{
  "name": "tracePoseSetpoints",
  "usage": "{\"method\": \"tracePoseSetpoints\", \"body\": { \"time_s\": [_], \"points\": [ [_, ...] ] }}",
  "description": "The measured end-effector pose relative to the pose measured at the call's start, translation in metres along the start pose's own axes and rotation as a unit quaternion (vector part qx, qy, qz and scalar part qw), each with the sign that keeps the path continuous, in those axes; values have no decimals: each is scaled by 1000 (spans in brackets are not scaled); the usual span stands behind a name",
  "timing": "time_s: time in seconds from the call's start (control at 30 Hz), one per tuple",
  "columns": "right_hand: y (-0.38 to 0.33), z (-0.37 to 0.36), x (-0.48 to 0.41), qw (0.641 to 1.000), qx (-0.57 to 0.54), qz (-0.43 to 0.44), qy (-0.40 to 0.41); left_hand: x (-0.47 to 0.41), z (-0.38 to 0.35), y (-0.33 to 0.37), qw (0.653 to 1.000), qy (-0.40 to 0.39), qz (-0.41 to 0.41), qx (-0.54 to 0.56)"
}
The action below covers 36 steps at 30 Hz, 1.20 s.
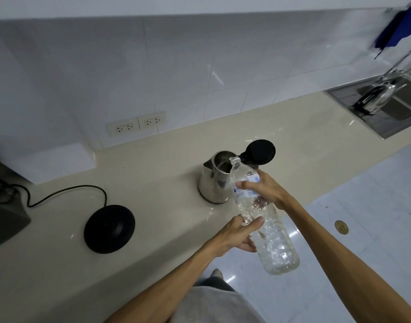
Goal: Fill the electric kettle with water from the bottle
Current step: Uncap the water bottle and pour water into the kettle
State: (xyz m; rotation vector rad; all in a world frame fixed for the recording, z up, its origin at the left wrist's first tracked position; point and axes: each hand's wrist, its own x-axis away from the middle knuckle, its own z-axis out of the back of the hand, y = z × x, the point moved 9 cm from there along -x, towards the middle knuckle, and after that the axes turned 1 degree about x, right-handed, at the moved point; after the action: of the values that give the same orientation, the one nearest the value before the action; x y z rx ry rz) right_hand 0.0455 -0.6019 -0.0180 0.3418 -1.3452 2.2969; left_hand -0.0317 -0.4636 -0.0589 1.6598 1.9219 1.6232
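A steel electric kettle (212, 183) stands on the cream countertop (153, 173) with its black lid (260, 152) flipped open. I hold a clear plastic water bottle (272, 238) tilted, its uncapped neck at the kettle's open mouth. My right hand (265, 190) grips the bottle around its label near the neck. My left hand (237, 231) holds the bottle's middle from the left side. The bottle's base points back toward me, over the floor.
The kettle's black round base (109, 229) lies left on the counter, its cord (66, 192) running to a dark appliance (4, 210) at the left edge. Wall sockets (135, 123) sit behind. A steel sink (386, 106) with a tap is far right.
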Motion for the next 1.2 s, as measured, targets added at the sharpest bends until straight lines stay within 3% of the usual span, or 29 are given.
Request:
{"method": "tracePoseSetpoints", "body": {
  "time_s": [1.2],
  "points": [
    [-7,2,9,999,-27,15,-8,3,-7,2,1000,-20,-9,-20]
  ]
}}
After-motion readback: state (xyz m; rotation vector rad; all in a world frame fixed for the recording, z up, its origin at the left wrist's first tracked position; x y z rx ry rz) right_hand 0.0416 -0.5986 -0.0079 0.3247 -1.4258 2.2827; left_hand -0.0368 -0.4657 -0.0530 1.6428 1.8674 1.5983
